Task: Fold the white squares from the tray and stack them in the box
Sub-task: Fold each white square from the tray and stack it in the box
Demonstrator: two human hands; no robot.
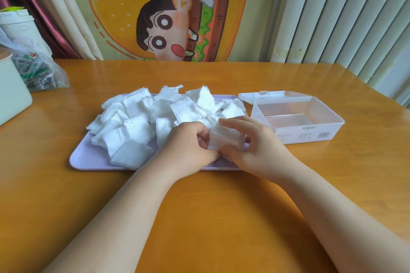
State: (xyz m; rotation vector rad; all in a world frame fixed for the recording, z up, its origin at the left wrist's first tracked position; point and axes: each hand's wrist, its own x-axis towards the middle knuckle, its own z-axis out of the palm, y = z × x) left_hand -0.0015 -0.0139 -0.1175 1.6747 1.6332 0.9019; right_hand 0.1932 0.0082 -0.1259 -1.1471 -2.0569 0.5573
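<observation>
Step in hand: folding 1 white square over the near right part of the lilac tray. The left hand and right hand both pinch this square, fingers closed on opposite edges. Align the edges before pressing the crease, and keep the grip light, since the material looks thin and limp. The square is translucent white with slightly frayed edges. The loose pile of squares fills the tray. The clear plastic box, lid open, appears empty, just right of the tray.
</observation>
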